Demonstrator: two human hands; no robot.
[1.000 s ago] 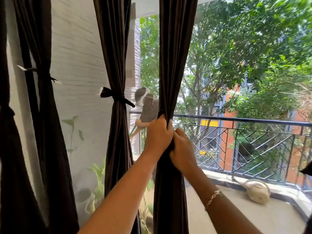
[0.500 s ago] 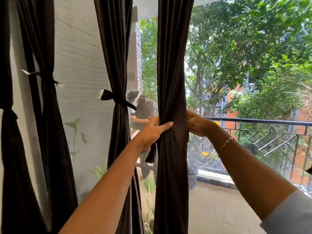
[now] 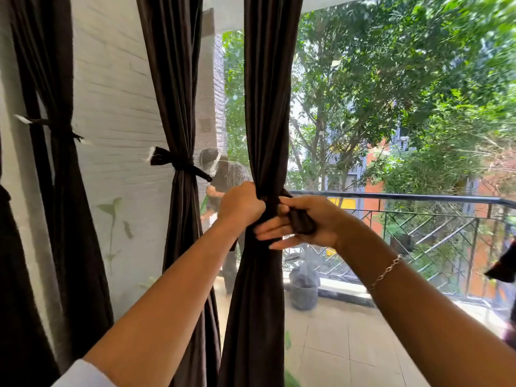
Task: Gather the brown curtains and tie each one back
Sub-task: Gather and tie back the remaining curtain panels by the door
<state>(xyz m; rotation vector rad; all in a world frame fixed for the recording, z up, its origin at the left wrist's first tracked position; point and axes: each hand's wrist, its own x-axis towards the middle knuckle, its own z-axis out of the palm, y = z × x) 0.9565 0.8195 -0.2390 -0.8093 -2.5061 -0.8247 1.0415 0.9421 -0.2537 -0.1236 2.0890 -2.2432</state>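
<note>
The brown curtain [image 3: 268, 107] in the middle hangs gathered into a narrow column. My left hand [image 3: 241, 208] grips it in a fist at its waist from the left. My right hand [image 3: 301, 223] is at the front right of the same spot, its thumb pinching the end of a dark tie band [image 3: 303, 222] against straight fingers. To the left, a second brown curtain [image 3: 178, 93] is bound with a knotted tie [image 3: 181, 164]. A third curtain [image 3: 64, 191] further left is also tied, and another dark curtain [image 3: 11, 275] hangs at the left edge.
Behind the curtains a mesh screen looks onto a tiled balcony with a black railing [image 3: 418, 198] and a grey pot [image 3: 304, 291]. A person [image 3: 223, 177] stands out there between the curtains. A white brick wall [image 3: 111, 93] is on the left; dark fabric [image 3: 502, 266] shows at the right edge.
My right hand has come from behind the curtain's right side to its front, bringing the tie band's end with it. My left hand has closed into a fist around the gathered waist.
</note>
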